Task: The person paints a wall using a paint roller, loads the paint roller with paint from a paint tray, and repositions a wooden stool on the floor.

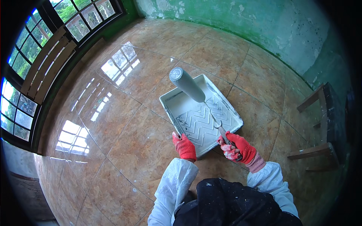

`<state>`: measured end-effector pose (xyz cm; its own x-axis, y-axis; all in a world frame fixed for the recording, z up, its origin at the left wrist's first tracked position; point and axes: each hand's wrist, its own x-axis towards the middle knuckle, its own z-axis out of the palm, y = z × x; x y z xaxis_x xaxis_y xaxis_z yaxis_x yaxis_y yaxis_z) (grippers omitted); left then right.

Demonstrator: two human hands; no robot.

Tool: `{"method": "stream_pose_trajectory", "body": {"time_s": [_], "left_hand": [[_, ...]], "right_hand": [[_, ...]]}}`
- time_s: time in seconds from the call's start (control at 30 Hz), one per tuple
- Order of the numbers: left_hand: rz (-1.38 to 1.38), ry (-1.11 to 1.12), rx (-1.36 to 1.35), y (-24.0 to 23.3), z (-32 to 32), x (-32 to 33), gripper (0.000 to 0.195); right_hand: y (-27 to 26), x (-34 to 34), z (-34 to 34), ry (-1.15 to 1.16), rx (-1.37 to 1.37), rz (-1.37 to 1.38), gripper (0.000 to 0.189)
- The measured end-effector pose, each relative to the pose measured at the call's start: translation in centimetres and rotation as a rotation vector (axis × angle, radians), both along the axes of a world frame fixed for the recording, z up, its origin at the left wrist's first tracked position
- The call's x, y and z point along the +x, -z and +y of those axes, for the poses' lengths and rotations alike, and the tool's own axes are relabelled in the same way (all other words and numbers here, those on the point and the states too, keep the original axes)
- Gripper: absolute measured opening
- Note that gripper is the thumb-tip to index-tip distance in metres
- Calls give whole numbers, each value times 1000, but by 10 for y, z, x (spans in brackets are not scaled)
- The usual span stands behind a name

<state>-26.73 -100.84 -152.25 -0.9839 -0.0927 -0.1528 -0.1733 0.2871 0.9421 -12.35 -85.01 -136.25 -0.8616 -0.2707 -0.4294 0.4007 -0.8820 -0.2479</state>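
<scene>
My right hand [238,147], in a red knit glove smeared with white paint, grips the handle of a paint roller [188,84]. The roller's thick sleeve is coated in pale paint and is held up over the far part of a white paint tray [237,108]. White paint lies in the tray's far end, and a zigzag-ribbed ramp slopes toward me. My left hand [185,147], gloved in red too, is at the tray's near left edge. Its fingertips reach the rim, and whether they grip it is hard to tell.
Glossy brown floor tiles [124,141] surround the tray. A wooden chair [325,124] is at the right. Green walls [226,25] with patchy, peeling paint rise at the back. Wooden slats [53,62] lean by the dark-framed windows [82,17] at the left.
</scene>
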Motion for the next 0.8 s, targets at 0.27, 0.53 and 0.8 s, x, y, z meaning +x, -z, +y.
{"method": "stream_pose_trajectory", "body": {"time_s": [0.27,0.53,0.8], "left_hand": [[26,-64,-46,11,0,-98,44],[135,-158,-58,20,26,-200,25],[156,-288,-217,13,19,-268,29]], "right_hand": [[-8,-64,6,-84,117,-40,16],[-16,-155,22,-126,163,-12,17],[-75,-237,19,-198,183,-51,15]]}}
